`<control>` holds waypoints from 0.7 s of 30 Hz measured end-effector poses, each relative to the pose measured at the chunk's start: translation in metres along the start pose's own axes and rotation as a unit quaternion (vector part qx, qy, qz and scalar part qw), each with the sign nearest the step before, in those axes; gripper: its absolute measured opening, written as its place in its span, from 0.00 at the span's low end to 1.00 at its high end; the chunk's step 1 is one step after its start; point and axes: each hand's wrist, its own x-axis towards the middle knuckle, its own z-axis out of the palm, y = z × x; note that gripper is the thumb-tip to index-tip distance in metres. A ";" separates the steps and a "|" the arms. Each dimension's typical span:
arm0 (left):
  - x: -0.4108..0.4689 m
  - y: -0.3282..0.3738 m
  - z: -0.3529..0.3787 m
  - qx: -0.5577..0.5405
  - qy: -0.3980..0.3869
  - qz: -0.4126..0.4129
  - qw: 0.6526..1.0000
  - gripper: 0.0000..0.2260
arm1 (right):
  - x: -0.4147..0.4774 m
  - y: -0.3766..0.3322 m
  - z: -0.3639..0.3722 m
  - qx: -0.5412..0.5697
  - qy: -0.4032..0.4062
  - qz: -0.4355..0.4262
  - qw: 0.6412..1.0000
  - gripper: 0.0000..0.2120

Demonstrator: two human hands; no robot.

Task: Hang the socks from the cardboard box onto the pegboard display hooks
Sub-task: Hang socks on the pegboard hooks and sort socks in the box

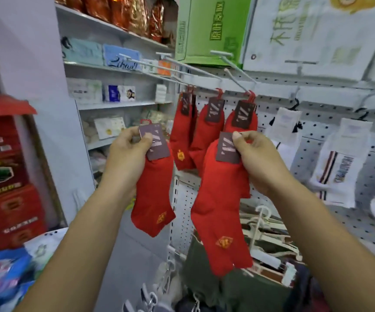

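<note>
Red socks (152, 194) vertical, toes down, tags (157, 143) tight in left hand (125, 154), right hand (257, 158) (one each).

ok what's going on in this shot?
A person is stocking a shop sock display. The left hand pinches a tagged red pair by its card; the right hand pinches a second red bundle the same way. Neither is hung yet. Ahead, hanging red socks occupy three hooks on the pegboard, with white socks to their right.
</note>
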 end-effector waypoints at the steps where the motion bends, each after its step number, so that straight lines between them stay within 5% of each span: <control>1: 0.013 -0.001 -0.003 0.003 -0.012 0.008 1.000 0.07 | 0.010 -0.001 0.009 0.015 0.019 0.003 1.000 0.16; 12: 0.110 -0.013 -0.016 0.005 -0.171 0.078 0.982 0.12 | 0.097 -0.005 0.079 -0.015 0.211 -0.068 0.975 0.09; 21: 0.138 -0.023 -0.018 -0.067 -0.223 0.031 0.972 0.09 | 0.135 -0.024 0.089 -0.076 0.238 -0.076 0.965 0.08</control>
